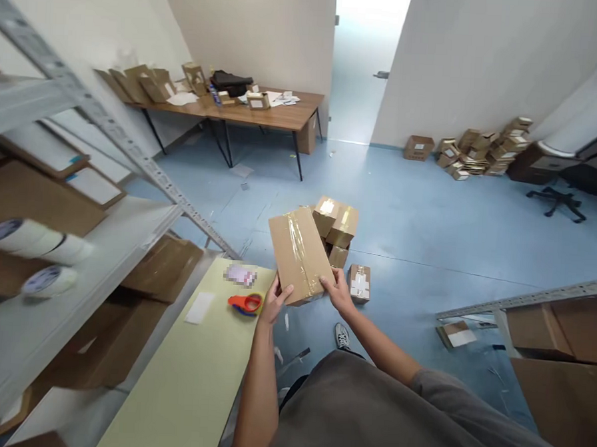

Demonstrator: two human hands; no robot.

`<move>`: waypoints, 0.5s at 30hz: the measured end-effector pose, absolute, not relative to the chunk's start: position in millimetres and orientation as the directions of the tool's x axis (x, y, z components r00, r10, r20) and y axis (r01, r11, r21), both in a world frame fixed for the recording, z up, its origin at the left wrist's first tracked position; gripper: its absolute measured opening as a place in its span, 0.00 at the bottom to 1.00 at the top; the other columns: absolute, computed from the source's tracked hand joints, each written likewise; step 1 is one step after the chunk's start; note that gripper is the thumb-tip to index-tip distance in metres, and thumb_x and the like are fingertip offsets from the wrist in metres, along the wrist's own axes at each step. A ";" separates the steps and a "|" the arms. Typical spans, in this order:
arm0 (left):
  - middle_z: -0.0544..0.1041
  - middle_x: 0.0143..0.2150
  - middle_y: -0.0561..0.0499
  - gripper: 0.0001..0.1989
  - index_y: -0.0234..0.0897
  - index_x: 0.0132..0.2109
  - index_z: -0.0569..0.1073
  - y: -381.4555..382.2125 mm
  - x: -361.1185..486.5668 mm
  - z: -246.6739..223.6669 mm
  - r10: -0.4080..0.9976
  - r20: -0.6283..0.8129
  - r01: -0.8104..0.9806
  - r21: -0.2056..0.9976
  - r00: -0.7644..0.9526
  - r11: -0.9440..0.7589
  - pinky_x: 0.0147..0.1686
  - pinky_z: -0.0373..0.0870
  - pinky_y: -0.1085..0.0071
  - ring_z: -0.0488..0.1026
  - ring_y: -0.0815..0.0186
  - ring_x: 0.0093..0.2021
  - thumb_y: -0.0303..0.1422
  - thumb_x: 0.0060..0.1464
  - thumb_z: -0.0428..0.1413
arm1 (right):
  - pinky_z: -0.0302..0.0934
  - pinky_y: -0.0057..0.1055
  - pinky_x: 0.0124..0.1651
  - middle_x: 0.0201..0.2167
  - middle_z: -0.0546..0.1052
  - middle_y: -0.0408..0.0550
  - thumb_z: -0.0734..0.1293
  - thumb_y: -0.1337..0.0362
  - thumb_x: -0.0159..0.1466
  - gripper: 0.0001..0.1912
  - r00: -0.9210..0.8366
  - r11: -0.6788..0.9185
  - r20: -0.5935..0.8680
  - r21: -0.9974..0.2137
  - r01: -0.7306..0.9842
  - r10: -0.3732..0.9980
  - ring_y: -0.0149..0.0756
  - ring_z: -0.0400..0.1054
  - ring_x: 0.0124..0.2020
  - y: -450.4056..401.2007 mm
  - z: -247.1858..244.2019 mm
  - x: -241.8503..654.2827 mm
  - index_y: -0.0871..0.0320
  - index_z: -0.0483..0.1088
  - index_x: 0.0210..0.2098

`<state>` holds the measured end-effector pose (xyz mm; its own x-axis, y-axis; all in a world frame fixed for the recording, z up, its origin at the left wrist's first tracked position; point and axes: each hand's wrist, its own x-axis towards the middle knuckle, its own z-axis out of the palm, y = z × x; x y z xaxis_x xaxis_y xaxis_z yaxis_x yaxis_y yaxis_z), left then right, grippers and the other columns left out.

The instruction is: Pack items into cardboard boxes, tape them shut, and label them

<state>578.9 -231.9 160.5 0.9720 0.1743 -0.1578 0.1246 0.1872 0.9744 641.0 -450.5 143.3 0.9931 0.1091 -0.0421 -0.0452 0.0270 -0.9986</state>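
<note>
Grey shirt (368,414), cropped, 2 hands (273,302) (339,291) on box (298,250).

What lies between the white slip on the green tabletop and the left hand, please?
In the head view, an orange tool lies on the green tabletop between the white slip and the left hand.

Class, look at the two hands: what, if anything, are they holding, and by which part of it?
A taped cardboard box, held by its near end: the left hand at the near left corner, the right hand at the near right.
</note>
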 end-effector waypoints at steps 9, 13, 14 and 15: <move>0.65 0.74 0.43 0.50 0.40 0.77 0.56 -415.3 742.5 117.4 -0.201 -0.214 0.251 0.951 0.956 0.181 0.71 0.62 0.53 0.65 0.47 0.71 0.45 0.54 0.68 | 0.63 0.48 0.69 0.68 0.71 0.54 0.72 0.47 0.62 0.43 0.950 0.023 -0.142 -0.990 -0.141 -0.279 0.52 0.67 0.67 -638.1 116.7 715.1 0.54 0.60 0.72; 0.62 0.76 0.42 0.50 0.38 0.76 0.59 -470.9 779.5 91.5 -0.262 -0.224 0.277 0.943 0.939 0.184 0.73 0.58 0.53 0.60 0.46 0.74 0.44 0.53 0.69 | 0.64 0.47 0.68 0.68 0.71 0.55 0.72 0.46 0.62 0.45 0.915 0.050 -0.178 -0.984 -0.171 -0.363 0.52 0.68 0.66 -690.4 98.5 734.1 0.56 0.60 0.73; 0.61 0.76 0.42 0.50 0.38 0.76 0.59 -479.6 786.8 85.3 -0.268 -0.228 0.283 0.940 0.936 0.190 0.73 0.58 0.53 0.60 0.46 0.74 0.44 0.52 0.69 | 0.64 0.47 0.68 0.68 0.71 0.55 0.72 0.45 0.62 0.45 0.911 0.050 -0.178 -0.984 -0.172 -0.372 0.51 0.68 0.66 -699.6 92.0 739.1 0.56 0.60 0.73; 0.61 0.76 0.41 0.50 0.38 0.76 0.59 -486.5 794.0 79.6 -0.274 -0.233 0.292 0.937 0.933 0.194 0.73 0.58 0.53 0.60 0.47 0.74 0.44 0.52 0.69 | 0.65 0.47 0.67 0.68 0.71 0.55 0.72 0.45 0.62 0.45 0.911 0.046 -0.176 -0.984 -0.171 -0.373 0.51 0.69 0.66 -707.3 84.5 744.5 0.56 0.60 0.73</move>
